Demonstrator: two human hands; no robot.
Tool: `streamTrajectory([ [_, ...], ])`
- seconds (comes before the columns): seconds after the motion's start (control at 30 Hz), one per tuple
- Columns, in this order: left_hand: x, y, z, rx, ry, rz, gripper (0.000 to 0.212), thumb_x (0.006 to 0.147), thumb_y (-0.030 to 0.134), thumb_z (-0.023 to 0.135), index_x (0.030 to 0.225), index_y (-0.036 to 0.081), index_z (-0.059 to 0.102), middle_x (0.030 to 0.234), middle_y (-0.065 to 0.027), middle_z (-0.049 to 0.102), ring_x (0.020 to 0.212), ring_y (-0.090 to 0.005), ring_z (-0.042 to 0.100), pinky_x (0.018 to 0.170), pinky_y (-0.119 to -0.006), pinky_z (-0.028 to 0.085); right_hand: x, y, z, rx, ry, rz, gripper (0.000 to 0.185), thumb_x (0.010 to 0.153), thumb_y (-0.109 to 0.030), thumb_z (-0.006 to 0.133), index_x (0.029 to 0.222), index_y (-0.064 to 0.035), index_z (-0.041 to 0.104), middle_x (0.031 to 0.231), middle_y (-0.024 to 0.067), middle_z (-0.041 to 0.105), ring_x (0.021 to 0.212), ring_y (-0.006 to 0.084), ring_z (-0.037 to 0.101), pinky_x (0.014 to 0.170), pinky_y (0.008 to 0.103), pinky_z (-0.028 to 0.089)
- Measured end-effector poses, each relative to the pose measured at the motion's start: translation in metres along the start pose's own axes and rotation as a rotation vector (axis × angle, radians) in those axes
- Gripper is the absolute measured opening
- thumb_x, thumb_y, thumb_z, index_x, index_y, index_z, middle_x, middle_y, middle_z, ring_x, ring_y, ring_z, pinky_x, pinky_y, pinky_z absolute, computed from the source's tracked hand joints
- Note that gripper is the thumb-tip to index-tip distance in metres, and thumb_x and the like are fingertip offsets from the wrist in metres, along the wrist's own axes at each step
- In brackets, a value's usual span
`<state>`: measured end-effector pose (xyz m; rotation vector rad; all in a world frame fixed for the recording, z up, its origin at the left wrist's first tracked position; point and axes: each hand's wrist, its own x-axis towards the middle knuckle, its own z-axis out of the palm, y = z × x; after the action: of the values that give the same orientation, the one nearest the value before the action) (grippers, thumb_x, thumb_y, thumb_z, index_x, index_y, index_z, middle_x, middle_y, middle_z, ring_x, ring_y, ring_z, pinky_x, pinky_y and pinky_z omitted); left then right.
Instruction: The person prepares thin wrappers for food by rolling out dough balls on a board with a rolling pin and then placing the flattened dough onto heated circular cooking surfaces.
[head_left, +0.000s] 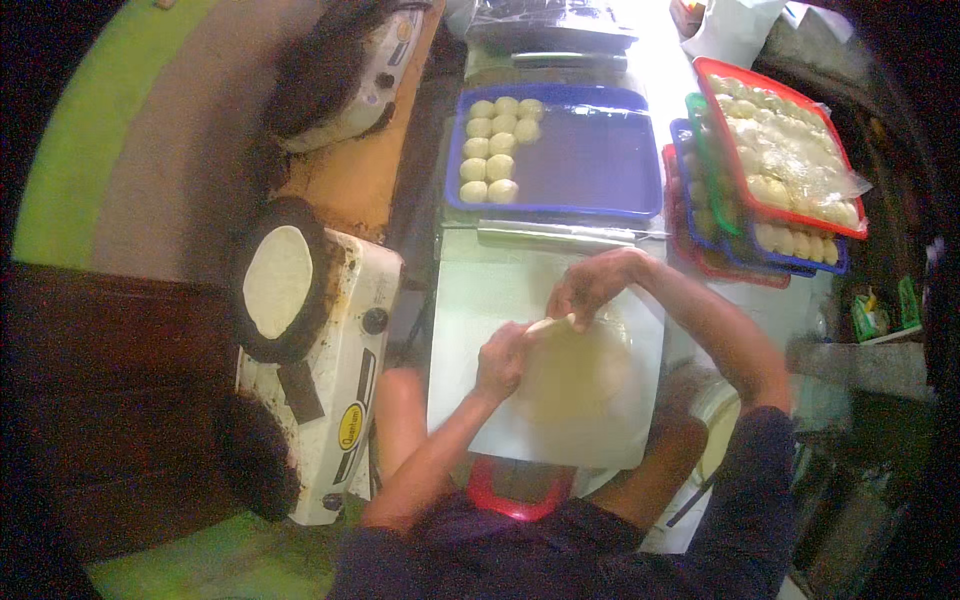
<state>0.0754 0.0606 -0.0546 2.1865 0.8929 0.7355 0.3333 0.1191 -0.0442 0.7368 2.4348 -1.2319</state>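
A thin, pale round of dough (574, 375) hangs from both my hands, its lower part blurred. My left hand (504, 361) pinches its left upper edge. On the far edge, my right hand (596, 283) grips it with bent fingers, the wrist arched over from the right. Below the dough lies a white board (469, 300). Just beyond the board is a blue tray (592, 161) with several dough balls (501, 146) in rows on its left side. To my left, a flat dough round (277, 281) rests on a dark griddle (319, 300).
A white Quantum gas stove (360, 300) carries the griddle at my left; another stove (375, 82) stands farther back. Stacked trays at the right hold dough balls, with a red tray (851, 172) under clear plastic on top. A red-rimmed item (519, 511) sits below the board.
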Motion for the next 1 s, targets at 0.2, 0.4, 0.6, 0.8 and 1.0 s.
streamTrajectory([
  [0.2,-0.010,-0.009,0.000,-0.577,-0.227,-0.687,0.028,0.100,0.024,0.041,0.102,0.001,0.057,0.096,-0.0149,0.058,0.087,-0.0241,0.056,0.081,-0.035,0.044,-0.023,-0.055,0.044,1.288,0.302,-0.178,0.072,0.081,-0.015,0.067,0.144,-0.0072,0.033,0.145,0.0130,0.038,0.132,0.0221,0.035,0.109,0.0369,0.029],
  [0.4,-0.040,0.039,-0.072,-0.771,-0.803,-1.046,0.044,0.099,0.030,0.044,0.123,-0.005,0.053,0.101,-0.0106,0.061,0.084,-0.0164,0.056,0.076,-0.030,0.045,-0.022,-0.181,-0.014,0.866,0.079,0.054,0.077,0.077,-0.004,0.065,0.146,-0.0107,0.032,0.150,0.0115,0.033,0.132,0.0244,0.036,0.109,0.0386,0.031],
  [0.6,-0.133,0.022,-0.234,-1.107,-0.490,-0.818,0.041,0.094,0.031,0.056,0.121,0.000,0.056,0.104,-0.0059,0.063,0.090,-0.0149,0.058,0.082,-0.029,0.046,0.080,-0.301,-0.103,0.616,0.020,-0.107,0.073,0.080,-0.008,0.066,0.145,-0.0081,0.034,0.148,0.0121,0.036,0.136,0.0226,0.031,0.111,0.0365,0.026],
  [0.8,-0.246,0.036,-0.508,-0.333,0.059,-0.851,0.030,0.086,0.025,0.069,0.107,0.005,0.063,0.093,-0.0029,0.065,0.079,-0.0101,0.059,0.068,-0.027,0.050,0.264,-0.441,-0.206,0.362,0.101,-0.309,0.064,0.081,-0.006,0.064,0.140,-0.0043,0.041,0.138,0.0158,0.048,0.127,0.0256,0.045,0.109,0.0356,0.031],
  [1.0,-0.332,-0.001,-0.580,0.306,0.321,-0.670,0.031,0.088,0.030,0.064,0.098,0.002,0.068,0.085,-0.0057,0.068,0.076,-0.0161,0.061,0.069,-0.034,0.050,0.395,-0.500,-0.226,0.040,0.286,-0.566,0.045,0.083,-0.009,0.059,0.127,-0.0031,0.055,0.117,0.0174,0.063,0.105,0.0276,0.061,0.093,0.0361,0.045],
])
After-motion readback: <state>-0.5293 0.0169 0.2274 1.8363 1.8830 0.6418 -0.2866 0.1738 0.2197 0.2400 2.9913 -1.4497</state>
